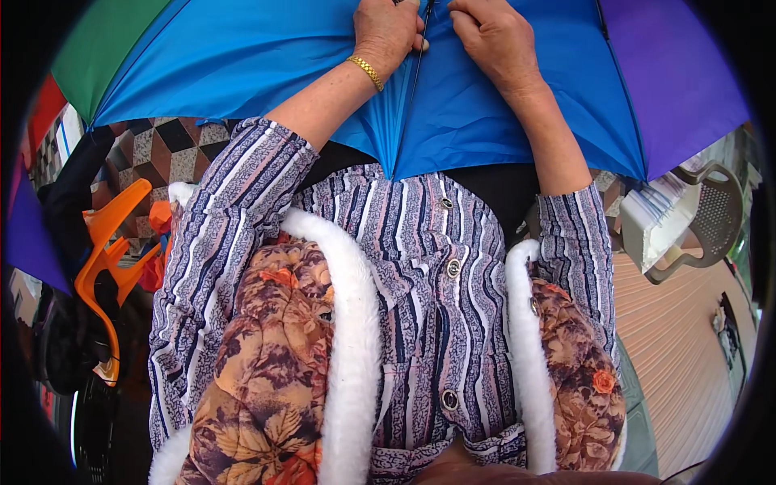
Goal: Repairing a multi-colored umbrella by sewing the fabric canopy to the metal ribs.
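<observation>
An opened umbrella (501,105) with blue, purple and green panels spreads across my lap. A thin dark rib (416,77) runs down its blue middle, where the cloth gathers into folds toward a point. At the upper edge of the view my left hand (386,36), a gold band at its wrist, is closed just left of the rib. A small dark bit shows at its fingers, too little to name. My right hand (499,40) is closed in a pinch right of the rib, close to the left one. What its fingertips hold is hidden.
An orange plastic frame (113,242) stands at the left, near a dark bundle. To the right are a white container (659,222) and a grey-brown perforated chair back (715,214). Patterned tiles (174,153) show below the umbrella's left edge.
</observation>
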The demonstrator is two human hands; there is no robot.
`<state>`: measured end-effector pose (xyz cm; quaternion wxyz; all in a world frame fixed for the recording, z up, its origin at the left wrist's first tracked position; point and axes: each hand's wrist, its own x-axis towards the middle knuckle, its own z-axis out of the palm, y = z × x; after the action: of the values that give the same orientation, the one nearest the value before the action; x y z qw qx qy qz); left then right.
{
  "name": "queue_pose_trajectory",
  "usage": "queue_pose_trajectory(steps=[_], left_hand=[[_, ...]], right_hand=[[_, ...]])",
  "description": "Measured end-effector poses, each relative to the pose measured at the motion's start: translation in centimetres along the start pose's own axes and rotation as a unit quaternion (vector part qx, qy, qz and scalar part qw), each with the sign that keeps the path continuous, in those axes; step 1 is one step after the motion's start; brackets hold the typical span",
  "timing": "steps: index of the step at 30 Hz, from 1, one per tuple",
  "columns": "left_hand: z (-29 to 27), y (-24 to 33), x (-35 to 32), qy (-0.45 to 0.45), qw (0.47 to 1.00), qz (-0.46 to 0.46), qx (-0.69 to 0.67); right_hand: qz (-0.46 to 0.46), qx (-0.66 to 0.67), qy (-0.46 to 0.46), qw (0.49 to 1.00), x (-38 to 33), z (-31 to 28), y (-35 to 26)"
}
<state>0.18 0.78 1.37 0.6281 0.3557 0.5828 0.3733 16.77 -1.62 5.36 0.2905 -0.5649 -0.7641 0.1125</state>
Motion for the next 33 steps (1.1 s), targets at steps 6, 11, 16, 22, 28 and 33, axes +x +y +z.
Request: queue_pose_trajectory(steps=[6, 11, 16, 22, 28, 33], left_hand=[[0.0, 0.3, -0.1, -0.037, 0.999, -0.013, -0.020], [-0.3, 0.4, -0.5, -0.059, 0.998, -0.004, 0.000], [-0.2, 0.4, -0.5, -0.062, 0.998, -0.010, -0.002], [-0.5, 0.2, -0.8, -0.063, 0.998, 0.012, -0.024], [0.6, 1.7, -1.6, -0.065, 0.998, 0.020, 0.017], [-0.1, 0.5, -0.8, -0.036, 0.999, 0.026, -0.011]], right_hand=[[-0.026, -0.054, 0.011, 0.998, 0.2, 0.3, -0.1], [0.019, -0.067, -0.008, 0.998, 1.1, 1.1, -0.3], [0.147, -0.009, -0.112, 0.983, 2.1, 0.2, -0.8], [0.160, 0.028, -0.157, 0.974, 1.0, -1.2, -2.6], [0.053, -0.137, -0.044, 0.988, -0.3, -0.1, -1.3], [-0.001, -0.032, 0.007, 0.999, 1.0, 1.6, -0.5]])
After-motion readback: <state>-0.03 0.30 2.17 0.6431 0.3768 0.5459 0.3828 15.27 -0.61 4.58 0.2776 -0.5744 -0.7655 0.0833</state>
